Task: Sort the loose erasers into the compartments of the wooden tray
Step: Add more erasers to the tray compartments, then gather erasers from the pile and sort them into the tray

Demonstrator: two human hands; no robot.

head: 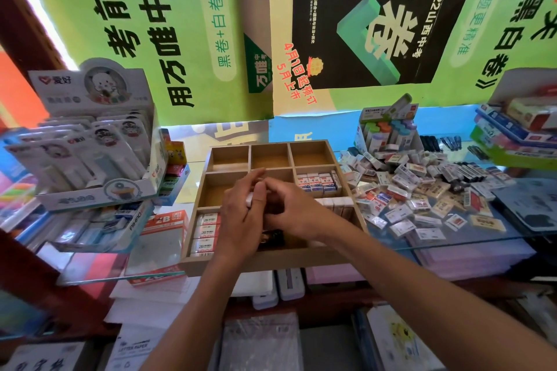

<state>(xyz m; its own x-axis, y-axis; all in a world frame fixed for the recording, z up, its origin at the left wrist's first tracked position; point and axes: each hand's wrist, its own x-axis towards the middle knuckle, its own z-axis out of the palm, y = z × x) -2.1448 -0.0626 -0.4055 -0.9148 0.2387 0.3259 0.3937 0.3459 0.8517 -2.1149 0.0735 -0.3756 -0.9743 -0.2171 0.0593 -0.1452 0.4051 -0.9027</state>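
Over the wooden tray (pixel 201 192), the left hand (pixel 241 217) and right hand (pixel 294 211) meet, curled fingers pinching a small white eraser (pixel 249 199).

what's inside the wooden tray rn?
Wooden tray: 2B erasers front-left, blue-labelled erasers middle-right, back row bare. Left hand and right hand cover the centre.
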